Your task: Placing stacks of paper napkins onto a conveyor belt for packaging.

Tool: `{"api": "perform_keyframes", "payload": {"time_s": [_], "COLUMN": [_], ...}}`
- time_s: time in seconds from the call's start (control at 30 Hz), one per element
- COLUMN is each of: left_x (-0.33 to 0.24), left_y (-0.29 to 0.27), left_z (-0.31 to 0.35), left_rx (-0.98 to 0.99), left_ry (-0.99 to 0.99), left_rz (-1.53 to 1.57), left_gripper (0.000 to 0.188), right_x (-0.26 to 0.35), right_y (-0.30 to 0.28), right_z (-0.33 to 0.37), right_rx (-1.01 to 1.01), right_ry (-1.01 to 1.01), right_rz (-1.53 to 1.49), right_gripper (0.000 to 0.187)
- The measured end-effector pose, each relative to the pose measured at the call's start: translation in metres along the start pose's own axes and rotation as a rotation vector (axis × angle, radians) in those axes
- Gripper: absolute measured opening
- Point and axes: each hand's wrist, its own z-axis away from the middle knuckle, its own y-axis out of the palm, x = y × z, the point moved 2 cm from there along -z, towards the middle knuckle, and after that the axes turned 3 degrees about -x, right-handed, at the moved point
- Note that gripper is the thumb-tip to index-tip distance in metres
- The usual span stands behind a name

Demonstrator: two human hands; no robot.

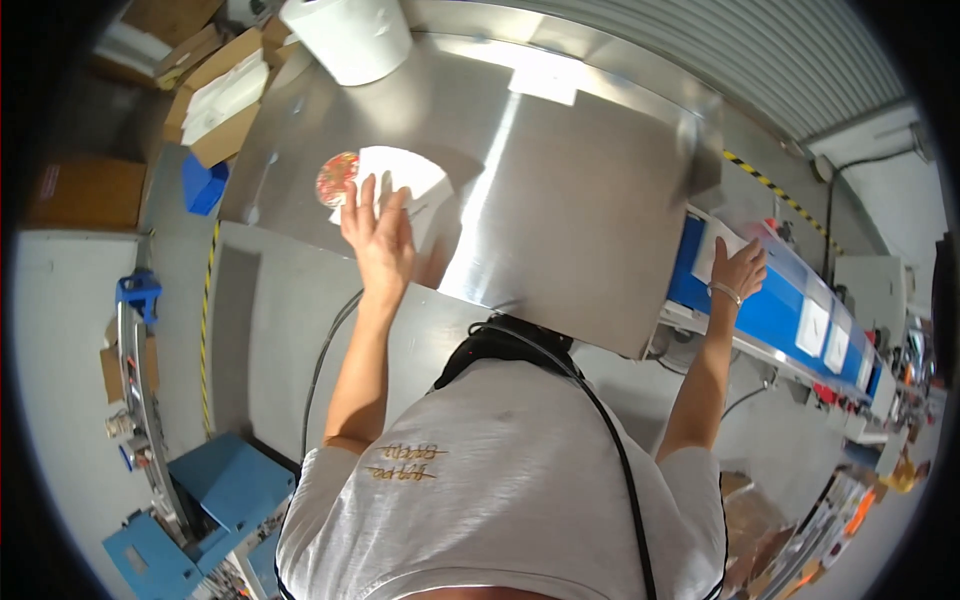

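My left hand (378,235) lies over a fan of white flat paper-like pieces (410,175) on the steel table (580,200), its fingers stretched out and slightly apart. Beside those fingers, a round red-patterned piece (338,178) shows at the fan's left end. Off the table's right side, my right hand (738,270) reaches over a blue conveyor belt (775,300). Its fingers extend across the edge of a white flat packet (710,252) lying on the belt; whether they grip it is hard to see.
Several more white packets (812,327) lie farther along the belt. A white tub (350,40) stands at the table's far left, near an open cardboard box (225,95). A black cable (600,410) runs down over my shirt. A white sheet (545,82) lies at the table's back.
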Motion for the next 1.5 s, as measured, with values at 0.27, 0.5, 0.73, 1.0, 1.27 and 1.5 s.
{"api": "perform_keyframes", "payload": {"time_s": [0.27, 0.5, 0.73, 1.0, 1.27, 1.5], "left_x": [0.001, 0.013, 0.021, -0.091, -0.217, -0.228], "left_y": [-0.005, -0.015, -0.014, 0.027, 0.041, 0.037], "left_z": [-0.005, -0.011, -0.019, 0.01, 0.046, 0.056], "left_rx": [0.04, 0.042, 0.109, 0.19, 0.293, 0.259], "left_ry": [0.021, -0.092, -0.224, -0.226, -0.14, -0.131], "left_rz": [0.021, -0.014, 0.163, 0.384, 0.505, 0.493], "left_gripper": [0.028, 0.093, 0.059, 0.045, 0.047, 0.041], "right_x": [0.292, 0.298, 0.171, -0.063, -0.221, -0.096], "right_y": [-0.044, -0.024, 0.006, 0.033, 0.035, -0.012], "right_z": [0.119, 0.117, 0.081, 0.013, -0.06, 0.004], "right_rx": [0.97, 1.081, 1.014, 0.42, 0.146, 0.326], "right_ry": [-0.842, -0.863, -0.04, 0.048, 0.095, -0.361], "right_rz": [-1.19, -1.205, -1.397, -0.87, -0.184, -0.889], "right_gripper": [0.048, 0.033, 0.027, 0.034, 0.06, 0.052]}}
